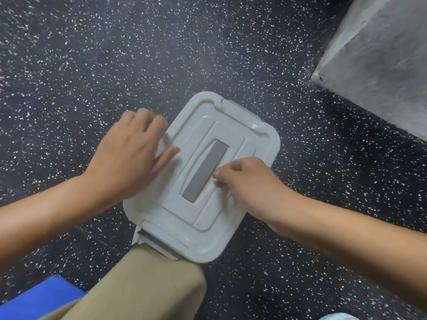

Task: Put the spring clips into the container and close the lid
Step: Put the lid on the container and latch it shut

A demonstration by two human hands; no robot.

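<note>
White plastic lid (235,144) on container, seemingly shut; grey inset.

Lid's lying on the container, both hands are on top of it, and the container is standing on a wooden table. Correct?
Not quite: the head view shows the container standing on a dark speckled floor, not a wooden table. The lid does lie on it, with the left hand and right hand on top.

Speckled dark floor (92,54), grey concrete block (381,61), blue object (41,299).
</note>
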